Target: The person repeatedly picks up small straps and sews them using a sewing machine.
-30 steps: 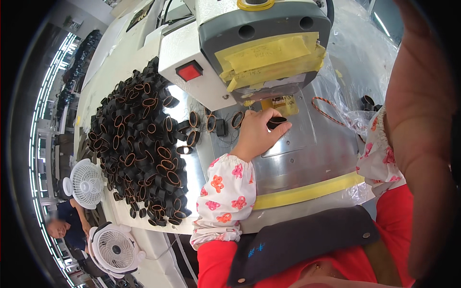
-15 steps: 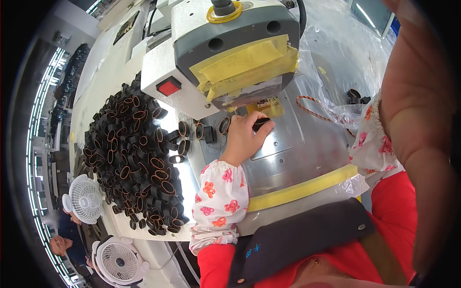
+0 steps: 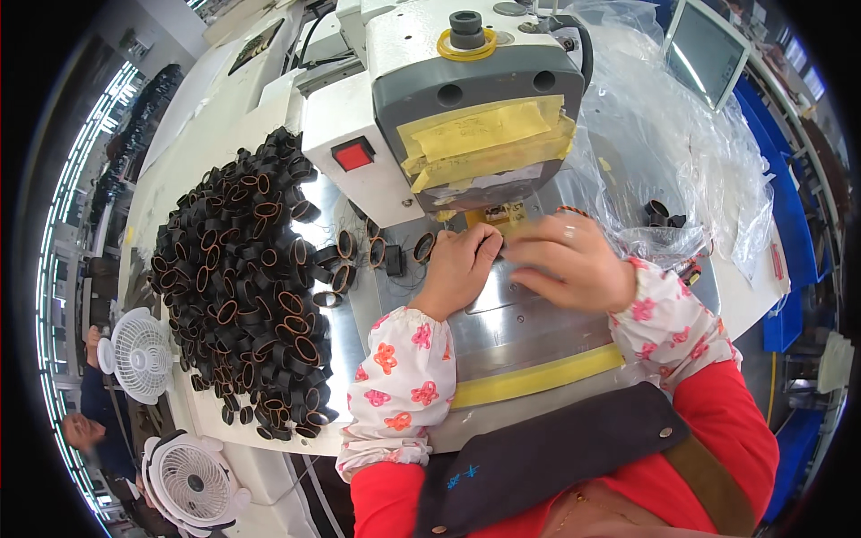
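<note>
My left hand [image 3: 459,271] is closed in front of the sewing machine head [image 3: 484,117], thumb and fingertips pressed together. What it pinches is hidden behind the fingers. Close to its right, my right hand [image 3: 574,264] hovers over the metal plate, fingers bent and apart from the thumb, somewhat blurred; I see nothing in it. A few black fabric loops with orange-brown edges, such as the loop [image 3: 424,247], stand just left of my left hand. Loose threads lie around them. Under the machine head a yellow piece [image 3: 516,213] shows beyond the fingers.
Left of the machine is a large heap of black loops [image 3: 242,287]. Clear plastic sheeting [image 3: 664,134] lies on the right, with a few black loops [image 3: 661,213] there. Yellow tape [image 3: 538,375] runs along the near edge. Two white fans [image 3: 193,484] and a person [image 3: 85,430] are at far left.
My right hand has come down from close to the camera to beside my left hand. The black loop in my left hand has gone out of sight. The whole view has shifted slightly.
</note>
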Demonstrator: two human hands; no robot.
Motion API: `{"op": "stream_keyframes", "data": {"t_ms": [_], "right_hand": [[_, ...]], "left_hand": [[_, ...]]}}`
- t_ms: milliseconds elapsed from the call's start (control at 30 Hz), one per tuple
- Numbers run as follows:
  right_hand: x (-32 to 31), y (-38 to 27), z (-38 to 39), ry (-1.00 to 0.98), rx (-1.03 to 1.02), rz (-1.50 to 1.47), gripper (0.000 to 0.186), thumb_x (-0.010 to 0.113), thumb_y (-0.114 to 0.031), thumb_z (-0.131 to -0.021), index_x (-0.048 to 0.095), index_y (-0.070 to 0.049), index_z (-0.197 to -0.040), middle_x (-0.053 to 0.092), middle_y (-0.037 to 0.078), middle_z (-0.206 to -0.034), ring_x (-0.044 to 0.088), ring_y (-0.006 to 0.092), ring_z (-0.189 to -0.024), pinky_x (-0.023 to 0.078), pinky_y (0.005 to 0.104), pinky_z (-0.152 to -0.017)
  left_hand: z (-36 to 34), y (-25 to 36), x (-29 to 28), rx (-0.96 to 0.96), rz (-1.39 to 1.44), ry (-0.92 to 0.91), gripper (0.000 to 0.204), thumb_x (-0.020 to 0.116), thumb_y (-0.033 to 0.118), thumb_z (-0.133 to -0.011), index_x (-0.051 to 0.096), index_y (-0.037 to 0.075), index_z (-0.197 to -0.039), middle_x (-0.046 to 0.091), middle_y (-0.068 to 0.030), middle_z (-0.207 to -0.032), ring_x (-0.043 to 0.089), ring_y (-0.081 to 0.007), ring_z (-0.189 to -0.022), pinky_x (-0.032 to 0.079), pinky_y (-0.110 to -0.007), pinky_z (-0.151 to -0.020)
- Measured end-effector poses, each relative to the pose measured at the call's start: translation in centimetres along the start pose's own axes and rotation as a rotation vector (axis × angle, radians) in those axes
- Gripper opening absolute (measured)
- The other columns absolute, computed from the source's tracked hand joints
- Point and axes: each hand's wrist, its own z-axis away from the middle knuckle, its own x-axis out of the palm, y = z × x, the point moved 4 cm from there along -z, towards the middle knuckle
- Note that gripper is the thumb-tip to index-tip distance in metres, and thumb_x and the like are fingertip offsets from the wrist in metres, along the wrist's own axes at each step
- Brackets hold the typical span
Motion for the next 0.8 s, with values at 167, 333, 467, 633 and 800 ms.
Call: {"op": "stream_keyframes", "data": {"t_ms": [167, 333, 467, 633, 800], "right_hand": [[5.6, 6.0, 2.6, -0.008, 0.351, -0.257, 0.025, 0.066, -0.006, -0.072, 0.057, -0.003, -0.095, 0.057, 0.012, -0.094, 0.059, 0.0319, -0.078, 0.050, 0.0368, -0.065], [5.9, 6.1, 3.2, 0.051, 0.177, -0.165, 0.025, 0.066, -0.005, -0.072, 0.056, -0.004, -0.095, 0.057, 0.012, -0.095, 0.060, 0.0317, -0.076, 0.050, 0.0372, -0.064], [6.0, 6.3, 3.6, 0.067, 0.227, -0.154, 0.024, 0.065, -0.004, -0.072, 0.056, -0.004, -0.094, 0.057, 0.011, -0.094, 0.060, 0.0297, -0.073, 0.051, 0.0348, -0.062], [5.4, 7.6, 4.3, 0.107, 0.427, -0.303, 0.018, 0.064, 0.001, -0.071, 0.057, 0.000, -0.088, 0.057, 0.011, -0.088, 0.061, 0.0260, -0.070, 0.050, 0.0309, -0.060], [5.7, 8.1, 4.2, 0.157, 0.326, -0.278, 0.010, 0.065, 0.002, -0.072, 0.064, 0.001, -0.082, 0.060, 0.012, -0.089, 0.061, 0.0237, -0.074, 0.049, 0.0289, -0.062]], "left_hand": [[0.2, -0.2, -0.4, -0.052, -0.055, 0.010, 0.020, 0.048, 0.024, -0.089, 0.059, 0.008, -0.091, 0.060, -0.0132, -0.072, 0.053, -0.0323, -0.065, 0.036, -0.037, -0.066], [-0.2, -0.1, -0.5, -0.108, 0.022, 0.022, 0.016, 0.050, 0.017, -0.088, 0.059, 0.005, -0.090, 0.061, -0.0156, -0.076, 0.055, -0.0356, -0.067, 0.039, -0.038, -0.062], [-0.4, -0.2, -0.4, -0.172, 0.042, -0.003, 0.017, 0.052, 0.020, -0.088, 0.060, 0.006, -0.093, 0.061, -0.0151, -0.075, 0.055, -0.0341, -0.065, 0.038, -0.035, -0.063], [-0.2, 0.3, -1.0, -0.147, -0.050, 0.061, 0.022, 0.057, 0.022, -0.084, 0.061, 0.009, -0.101, 0.058, -0.0088, -0.065, 0.054, -0.0258, -0.059, 0.036, -0.031, -0.066], [-0.1, 0.6, -1.0, -0.234, -0.144, 0.009, 0.028, 0.063, 0.021, -0.080, 0.062, 0.010, -0.105, 0.051, -0.0039, -0.056, 0.050, -0.0198, -0.054, 0.035, -0.030, -0.065]]}}
